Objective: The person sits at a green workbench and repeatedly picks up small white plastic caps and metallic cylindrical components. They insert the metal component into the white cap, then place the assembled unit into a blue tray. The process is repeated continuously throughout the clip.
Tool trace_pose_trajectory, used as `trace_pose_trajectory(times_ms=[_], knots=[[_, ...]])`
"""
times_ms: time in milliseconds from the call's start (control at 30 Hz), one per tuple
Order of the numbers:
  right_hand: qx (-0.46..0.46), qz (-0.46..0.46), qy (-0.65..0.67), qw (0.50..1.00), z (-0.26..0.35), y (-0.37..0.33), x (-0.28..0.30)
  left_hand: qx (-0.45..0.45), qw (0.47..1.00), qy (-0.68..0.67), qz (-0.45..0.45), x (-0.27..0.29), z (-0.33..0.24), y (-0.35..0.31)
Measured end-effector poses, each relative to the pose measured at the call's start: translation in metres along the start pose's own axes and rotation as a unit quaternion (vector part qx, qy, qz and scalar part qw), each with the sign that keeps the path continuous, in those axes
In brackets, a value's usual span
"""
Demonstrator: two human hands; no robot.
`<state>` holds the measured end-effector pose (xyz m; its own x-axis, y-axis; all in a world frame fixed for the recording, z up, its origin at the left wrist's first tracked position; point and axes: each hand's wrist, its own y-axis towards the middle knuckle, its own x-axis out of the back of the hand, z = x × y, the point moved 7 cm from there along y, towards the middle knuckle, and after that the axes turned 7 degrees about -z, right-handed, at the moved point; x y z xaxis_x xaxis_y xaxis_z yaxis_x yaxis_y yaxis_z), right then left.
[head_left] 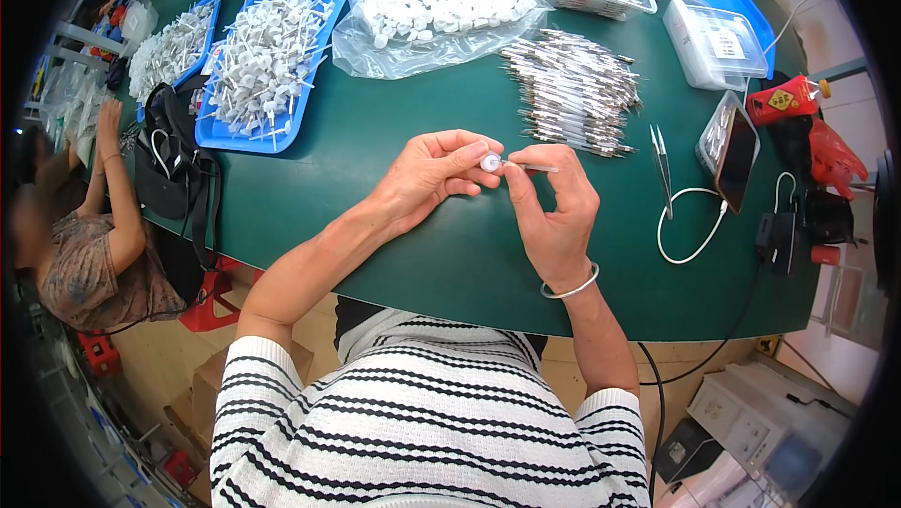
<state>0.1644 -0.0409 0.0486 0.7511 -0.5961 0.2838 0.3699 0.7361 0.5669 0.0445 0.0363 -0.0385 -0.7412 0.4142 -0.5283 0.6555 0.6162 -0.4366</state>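
Note:
My left hand is closed, its thumb and fingers pinching a small white round cap. Close against it, my right hand pinches a thin pale rod between thumb and forefinger. The rod's inner end meets the cap or lies right beside it; the fingertips hide the join. Both hands are just above the green table. Beyond them lies a heap of slim rods with metallic ends. Tweezers rest to the right of my right hand.
A plastic bag of white caps lies at the back. Blue trays hold white stemmed pieces, the nearer one at left beside a black bag. A phone with a white cable lies right. A co-worker sits left.

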Motion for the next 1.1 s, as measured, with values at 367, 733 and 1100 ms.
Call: trace_pose_trajectory(times_ms=[367,733,1100], knots=[[-0.049,0.009,0.059,0.997,-0.012,-0.002,-0.001,0.008,1.0,0.001,-0.001,0.0,-0.001,0.0],[-0.026,0.022,0.05,0.998,-0.006,0.0,-0.001,-0.001,1.0,-0.002,0.008,0.0,-0.001,0.0],[-0.036,0.049,0.069,0.996,-0.007,0.005,0.0,0.001,0.999,0.034,-0.003,-0.002,-0.002,-0.001]])
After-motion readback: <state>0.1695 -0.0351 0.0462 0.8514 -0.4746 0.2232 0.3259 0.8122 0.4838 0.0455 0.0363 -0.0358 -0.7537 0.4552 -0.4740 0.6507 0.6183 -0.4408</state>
